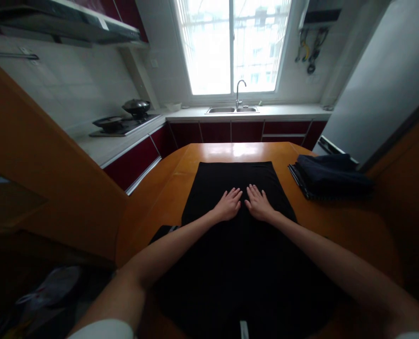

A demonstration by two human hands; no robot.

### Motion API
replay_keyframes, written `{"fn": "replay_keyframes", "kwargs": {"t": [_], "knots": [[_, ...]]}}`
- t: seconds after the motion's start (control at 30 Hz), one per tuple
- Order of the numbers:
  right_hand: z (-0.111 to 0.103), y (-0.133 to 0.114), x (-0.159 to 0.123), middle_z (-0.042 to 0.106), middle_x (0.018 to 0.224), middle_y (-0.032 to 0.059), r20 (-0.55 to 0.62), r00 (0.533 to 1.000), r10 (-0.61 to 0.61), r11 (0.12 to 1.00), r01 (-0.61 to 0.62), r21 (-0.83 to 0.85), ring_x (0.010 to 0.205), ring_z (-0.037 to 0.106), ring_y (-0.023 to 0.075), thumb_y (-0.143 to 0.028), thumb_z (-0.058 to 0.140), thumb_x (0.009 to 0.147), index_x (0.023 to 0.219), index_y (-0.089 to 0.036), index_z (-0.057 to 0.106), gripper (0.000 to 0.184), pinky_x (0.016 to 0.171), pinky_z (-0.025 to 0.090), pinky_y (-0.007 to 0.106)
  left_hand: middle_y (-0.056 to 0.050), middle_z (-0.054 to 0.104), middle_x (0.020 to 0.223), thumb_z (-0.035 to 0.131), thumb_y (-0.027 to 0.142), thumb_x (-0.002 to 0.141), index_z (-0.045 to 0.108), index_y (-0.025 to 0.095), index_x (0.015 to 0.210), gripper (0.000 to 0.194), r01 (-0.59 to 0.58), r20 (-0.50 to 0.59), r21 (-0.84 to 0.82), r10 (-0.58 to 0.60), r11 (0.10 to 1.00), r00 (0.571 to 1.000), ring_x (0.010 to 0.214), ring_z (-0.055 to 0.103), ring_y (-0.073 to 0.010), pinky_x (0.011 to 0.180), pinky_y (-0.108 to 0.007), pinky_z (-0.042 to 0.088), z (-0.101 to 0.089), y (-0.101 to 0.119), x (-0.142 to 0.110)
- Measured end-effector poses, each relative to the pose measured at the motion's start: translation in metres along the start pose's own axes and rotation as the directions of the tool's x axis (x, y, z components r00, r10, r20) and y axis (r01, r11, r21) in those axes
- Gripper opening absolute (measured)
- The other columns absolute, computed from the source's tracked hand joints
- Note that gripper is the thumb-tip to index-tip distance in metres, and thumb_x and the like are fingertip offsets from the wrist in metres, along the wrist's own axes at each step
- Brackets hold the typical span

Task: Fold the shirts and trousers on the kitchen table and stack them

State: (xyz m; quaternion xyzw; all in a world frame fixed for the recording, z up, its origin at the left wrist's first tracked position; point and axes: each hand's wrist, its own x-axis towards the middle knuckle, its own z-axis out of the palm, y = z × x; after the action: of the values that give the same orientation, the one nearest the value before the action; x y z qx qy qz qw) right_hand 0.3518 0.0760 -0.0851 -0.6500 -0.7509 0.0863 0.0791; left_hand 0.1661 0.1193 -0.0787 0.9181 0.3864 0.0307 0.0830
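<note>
A black shirt point(235, 254) lies spread flat on the wooden table, its straight hem toward the window. A small white label point(243, 329) shows at its near end, and a part with pale stripes point(164, 230) sticks out at the left, perhaps a sleeve. My left hand point(228, 204) rests flat on the cloth, left of the middle, fingers spread. Close beside it, my right hand point(258, 202) also lies palm down with its fingers stretched out. The fingertips of the two hands point inward and are a small gap apart. Neither hand grips the fabric.
The wooden table point(167, 188) has rounded ends. A stack of folded dark clothes point(332, 176) sits at its right. Beyond stand a counter with a sink point(221, 110), a stove with pans point(136, 106) and a large pale fridge-like panel point(379, 80). A bag point(52, 287) lies low at left.
</note>
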Motion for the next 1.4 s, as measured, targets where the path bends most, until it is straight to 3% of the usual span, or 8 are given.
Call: {"fn": "replay_keyframes", "kwargs": {"t": [0.17, 0.37, 0.53, 0.7, 0.9, 1.2, 1.3, 1.4], "knots": [[-0.002, 0.053, 0.043, 0.019, 0.167, 0.0166, -0.030, 0.999, 0.031, 0.999, -0.032, -0.025, 0.155, 0.012, 0.0266, -0.046, 0.027, 0.103, 0.158, -0.008, 0.027, 0.067, 0.124, 0.009, 0.050, -0.001, 0.020, 0.168, 0.027, 0.059, 0.102, 0.031, 0.031, 0.158, 0.063, 0.118, -0.038, 0.037, -0.117, 0.992, 0.992, 0.156, 0.012, -0.0252, 0.124, -0.050, 0.012, -0.003, -0.038, 0.040], [-0.014, 0.115, 0.085, 0.017, 0.167, 0.0184, -0.053, 0.980, 0.192, 0.981, -0.193, -0.019, 0.155, 0.013, 0.0276, -0.052, 0.027, 0.103, 0.158, -0.003, 0.026, 0.073, 0.124, 0.005, 0.050, -0.008, 0.017, 0.168, 0.023, 0.059, 0.102, 0.029, 0.026, 0.160, 0.067, 0.398, -0.063, 0.038, -0.396, 0.916, 0.916, 0.155, 0.012, -0.0304, 0.123, -0.054, 0.013, -0.022, -0.124, 0.061], [-0.021, 0.145, 0.116, 0.018, 0.166, 0.0196, -0.053, 0.972, 0.231, 0.973, -0.231, -0.009, 0.155, 0.013, 0.0294, -0.051, 0.026, 0.104, 0.158, -0.002, 0.026, 0.072, 0.123, 0.004, 0.054, -0.010, 0.017, 0.168, 0.022, 0.058, 0.102, 0.029, 0.024, 0.160, 0.068, 0.501, -0.068, 0.047, -0.497, 0.864, 0.865, 0.155, 0.014, -0.0312, 0.123, -0.053, 0.015, -0.033, -0.165, 0.077], [-0.023, 0.130, 0.142, 0.018, 0.166, 0.0215, -0.131, 0.955, 0.267, 0.956, -0.279, -0.085, 0.155, 0.012, 0.0312, -0.047, 0.028, 0.104, 0.156, 0.000, 0.028, 0.071, 0.122, -0.002, 0.058, -0.011, 0.020, 0.168, 0.022, 0.046, 0.104, 0.029, 0.019, 0.159, 0.062, 0.440, -0.080, 0.069, -0.435, 0.895, 0.897, 0.155, 0.012, -0.0313, 0.123, -0.057, 0.011, -0.028, -0.139, 0.103], [-0.005, 0.074, 0.166, 0.017, 0.168, 0.0107, -0.019, 1.000, -0.002, 0.998, 0.001, -0.055, 0.155, 0.012, 0.0216, -0.045, 0.025, 0.103, 0.159, -0.010, 0.026, 0.066, 0.124, 0.009, 0.049, 0.003, 0.018, 0.168, 0.025, 0.049, 0.104, 0.028, 0.032, 0.160, 0.059, 0.193, -0.019, 0.051, -0.192, 0.980, 0.981, 0.156, 0.012, -0.0229, 0.125, -0.050, 0.010, -0.004, -0.075, 0.145], [-0.031, 0.154, 0.162, 0.013, 0.165, 0.0252, -0.070, 0.940, 0.334, 0.940, -0.337, -0.052, 0.155, 0.011, 0.0297, -0.044, 0.022, 0.105, 0.157, 0.002, 0.021, 0.070, 0.121, 0.003, 0.058, -0.013, 0.017, 0.168, 0.019, 0.053, 0.103, 0.027, 0.021, 0.160, 0.066, 0.490, -0.065, 0.030, -0.488, 0.871, 0.871, 0.154, 0.011, -0.0382, 0.119, -0.066, 0.012, -0.041, -0.169, 0.117], [-0.028, 0.126, 0.168, 0.009, 0.165, 0.0270, -0.113, 0.942, 0.317, 0.944, -0.325, -0.060, 0.155, 0.006, 0.0322, -0.039, 0.022, 0.104, 0.157, 0.006, 0.017, 0.070, 0.119, -0.003, 0.061, -0.012, 0.015, 0.168, 0.020, 0.050, 0.103, 0.025, 0.019, 0.161, 0.065, 0.463, -0.070, 0.035, -0.460, 0.886, 0.885, 0.155, 0.009, -0.0369, 0.120, -0.065, 0.010, -0.038, -0.150, 0.123], [-0.013, 0.072, 0.177, 0.011, 0.168, 0.0162, -0.091, 0.986, 0.140, 0.987, -0.146, -0.060, 0.156, 0.007, 0.0238, -0.040, 0.027, 0.103, 0.160, -0.005, 0.019, 0.067, 0.123, 0.003, 0.052, -0.002, 0.012, 0.169, 0.022, 0.049, 0.104, 0.022, 0.025, 0.162, 0.063, 0.313, -0.048, 0.043, -0.311, 0.949, 0.949, 0.156, 0.007, -0.0277, 0.124, -0.054, 0.010, -0.021, -0.107, 0.140]]}}
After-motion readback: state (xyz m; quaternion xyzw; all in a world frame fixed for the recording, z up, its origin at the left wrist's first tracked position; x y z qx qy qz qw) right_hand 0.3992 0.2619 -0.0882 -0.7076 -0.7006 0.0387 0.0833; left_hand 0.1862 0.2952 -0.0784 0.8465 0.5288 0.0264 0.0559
